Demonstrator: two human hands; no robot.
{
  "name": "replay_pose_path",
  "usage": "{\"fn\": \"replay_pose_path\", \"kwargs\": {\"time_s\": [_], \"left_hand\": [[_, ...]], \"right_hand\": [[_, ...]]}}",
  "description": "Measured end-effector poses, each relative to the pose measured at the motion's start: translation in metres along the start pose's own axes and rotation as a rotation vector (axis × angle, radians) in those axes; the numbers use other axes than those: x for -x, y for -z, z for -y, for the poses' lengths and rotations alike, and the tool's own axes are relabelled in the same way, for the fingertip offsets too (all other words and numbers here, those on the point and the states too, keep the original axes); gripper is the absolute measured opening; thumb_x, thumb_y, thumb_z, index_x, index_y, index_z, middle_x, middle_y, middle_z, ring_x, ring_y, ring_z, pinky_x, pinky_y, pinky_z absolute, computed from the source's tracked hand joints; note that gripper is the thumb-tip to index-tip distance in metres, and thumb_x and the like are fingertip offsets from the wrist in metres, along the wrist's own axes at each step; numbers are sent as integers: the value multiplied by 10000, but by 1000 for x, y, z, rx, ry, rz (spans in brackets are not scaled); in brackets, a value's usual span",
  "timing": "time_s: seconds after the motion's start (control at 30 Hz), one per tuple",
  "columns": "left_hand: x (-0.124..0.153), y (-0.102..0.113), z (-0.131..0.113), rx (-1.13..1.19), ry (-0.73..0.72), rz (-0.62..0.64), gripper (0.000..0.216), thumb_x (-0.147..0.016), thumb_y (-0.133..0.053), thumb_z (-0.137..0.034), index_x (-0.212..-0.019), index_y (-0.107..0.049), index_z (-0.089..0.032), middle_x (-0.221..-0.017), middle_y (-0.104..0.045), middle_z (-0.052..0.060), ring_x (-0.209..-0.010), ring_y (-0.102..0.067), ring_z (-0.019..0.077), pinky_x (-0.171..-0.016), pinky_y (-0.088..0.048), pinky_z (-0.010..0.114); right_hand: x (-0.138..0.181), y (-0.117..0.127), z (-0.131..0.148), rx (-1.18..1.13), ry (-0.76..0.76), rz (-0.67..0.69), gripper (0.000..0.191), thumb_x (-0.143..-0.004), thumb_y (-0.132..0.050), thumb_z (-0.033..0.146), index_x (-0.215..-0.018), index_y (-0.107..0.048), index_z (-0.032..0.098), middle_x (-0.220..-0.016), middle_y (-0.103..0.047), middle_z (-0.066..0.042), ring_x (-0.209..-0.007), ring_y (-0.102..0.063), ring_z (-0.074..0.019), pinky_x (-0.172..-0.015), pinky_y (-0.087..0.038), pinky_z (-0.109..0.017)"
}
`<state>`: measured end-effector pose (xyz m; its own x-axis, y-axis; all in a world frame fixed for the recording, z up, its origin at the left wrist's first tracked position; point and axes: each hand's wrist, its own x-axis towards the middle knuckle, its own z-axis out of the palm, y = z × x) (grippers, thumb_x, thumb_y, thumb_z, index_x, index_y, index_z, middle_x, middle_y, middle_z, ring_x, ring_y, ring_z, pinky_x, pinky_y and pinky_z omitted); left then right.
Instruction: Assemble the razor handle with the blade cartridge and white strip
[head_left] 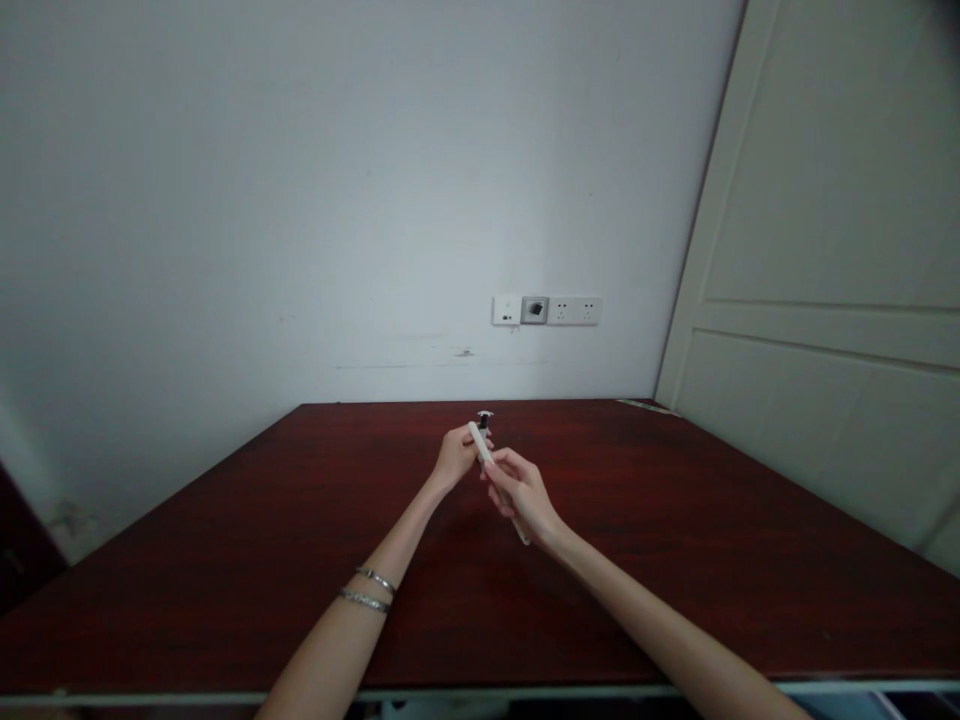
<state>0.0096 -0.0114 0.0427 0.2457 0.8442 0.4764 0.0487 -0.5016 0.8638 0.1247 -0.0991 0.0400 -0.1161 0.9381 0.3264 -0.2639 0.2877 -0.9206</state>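
My left hand (pixel 454 458) is closed around a slim object (pixel 484 421) with a dark neck and a pale, T-shaped top that juts out beyond the fingers. Its lower part is largely hidden, so I cannot tell its exact kind. A long, flat, off-white stick with rounded ends (pixel 479 440) is pinched between the thumb and fingers of my right hand (pixel 527 495). The stick slants from upper left to lower right, and its upper end crosses in front of the left hand's object. Whether the two touch, I cannot tell. Both hands are above the middle of the table.
Beneath the hands is a dark red wooden table (pixel 315 560). Its far edge meets a white wall with a row of sockets (pixel 574 311). A pale panelled door (pixel 825 330) stands on the right. A thin flat strip (pixel 646 407) lies at the far right corner.
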Motion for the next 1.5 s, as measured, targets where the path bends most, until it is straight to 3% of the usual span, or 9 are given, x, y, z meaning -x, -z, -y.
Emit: {"fn": "replay_pose_path", "kwargs": {"time_s": [0.23, 0.5, 0.67, 0.8, 0.97, 1.1, 1.23, 1.33, 1.5], "left_hand": [[-3, 3, 6, 24, -66, -18, 178, -663, -643, -236, -792, -655, -115, -787, -671, 53, -737, -600, 156, -699, -454, 249], [-4, 7, 10, -2, -106, -12, 193, -672, -652, -249, -806, -685, -115, -833, -684, 62, -789, -606, 174, -755, -446, 265], [-4, 8, 11, -46, -106, 0, 207, -693, -634, -261, -832, -689, -117, -840, -685, 63, -790, -603, 183, -756, -446, 275], [-3, 9, 11, -80, -117, 5, 198, -689, -630, -242, -840, -695, -132, -856, -688, 56, -815, -602, 190, -781, -442, 284], [-2, 7, 11, -100, -87, 11, 225, -699, -623, -271, -872, -698, -148, -888, -692, 61, -852, -605, 208, -806, -440, 305], [-1, 7, 11, -164, -115, 19, 185, -692, -624, -236, -844, -703, -164, -883, -698, 57, -844, -614, 211, -812, -440, 312], [0, 7, 8, -194, -165, 52, 209, -731, -589, -246, -893, -692, -162, -910, -694, 60, -832, -617, 200, -790, -445, 298], [1, 8, 5, -213, -171, 48, 185, -722, -582, -205, -866, -689, -159, -878, -695, 52, -813, -618, 187, -769, -450, 280], [-1, 6, 5, -149, 38, -13, 101, -703, -579, -185, -771, -628, -129, -671, -666, 33, -622, -617, 139, -598, -469, 228]], "right_hand": [[0, 40, 40, 390, 299, -130, 502, -776, -562, 377, -1244, -500, 209, -599, -572, 21, -399, -419, -80, -371, -356, -205], [-3, 46, 43, 736, 447, 116, 326, -840, -472, 280, -1134, -610, 259, -1087, -645, -44, -975, -597, -236, -856, -454, -394], [-4, 44, 43, 725, 461, 10, 333, -830, -486, 281, -1135, -613, 245, -1025, -668, -59, -954, -598, -262, -848, -453, -431], [-3, 41, 41, 742, 410, 153, 336, -826, -486, 281, -1139, -607, 268, -960, -682, -43, -854, -619, -248, -796, -474, -425], [-3, 38, 37, 645, 428, -27, 337, -813, -508, 302, -1129, -617, 258, -1001, -673, -51, -940, -596, -275, -841, -453, -444], [-4, 37, 39, 702, 376, 143, 324, -817, -502, 284, -1116, -623, 258, -1040, -665, -38, -917, -609, -259, -838, -456, -438], [-6, 38, 43, 675, 403, 10, 325, -828, -491, 281, -1127, -613, 250, -1115, -630, -34, -971, -598, -263, -875, -435, -450], [-4, 38, 45, 698, 364, 117, 316, -820, -500, 281, -1110, -625, 257, -1075, -649, -32, -956, -605, -271, -863, -440, -461], [-5, 42, 42, 731, 388, 216, 340, -831, -474, 268, -1147, -599, 270, -1123, -628, -24, -1014, -575, -255, -894, -420, -428]]}}
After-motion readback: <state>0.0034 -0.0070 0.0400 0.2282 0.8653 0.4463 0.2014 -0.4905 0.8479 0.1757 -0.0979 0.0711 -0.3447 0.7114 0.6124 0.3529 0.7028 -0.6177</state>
